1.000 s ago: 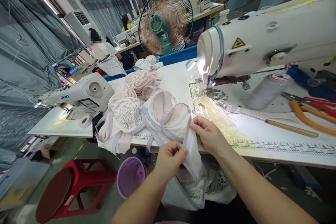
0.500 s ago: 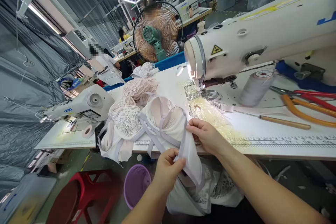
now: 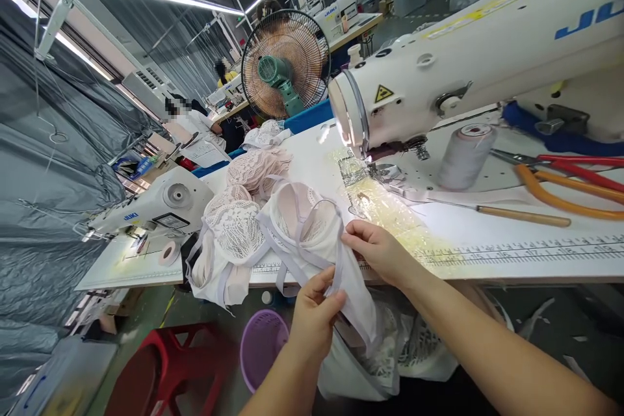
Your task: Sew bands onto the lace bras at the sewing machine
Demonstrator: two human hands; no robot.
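A white bra (image 3: 358, 302) with lilac-grey edging hangs over the table's front edge, its cups on the tabletop. My left hand (image 3: 319, 312) pinches its edging between thumb and fingers, low and just in front of the table. Higher up and to the right, my right hand (image 3: 373, 247) grips the same garment's side edge. Left of it lies a pile of white lace bras (image 3: 236, 231), with pink lace cups (image 3: 256, 169) behind. More white lace fabric (image 3: 422, 344) hangs below my hands, over my lap.
A large sewing machine (image 3: 414, 91) stands at the right, by a thread cone (image 3: 467, 156), an awl (image 3: 524, 214) and orange-handled scissors (image 3: 560, 195). Another machine (image 3: 170, 198) is at the left. Below are a purple basket (image 3: 263, 351) and red stool (image 3: 182, 364). Behind are a fan (image 3: 285, 65) and a person (image 3: 195, 123).
The view has shifted slightly, so the machine and tools appear further left. Both hands keep their hold on the bra; the fingers of my left hand look a little more spread.
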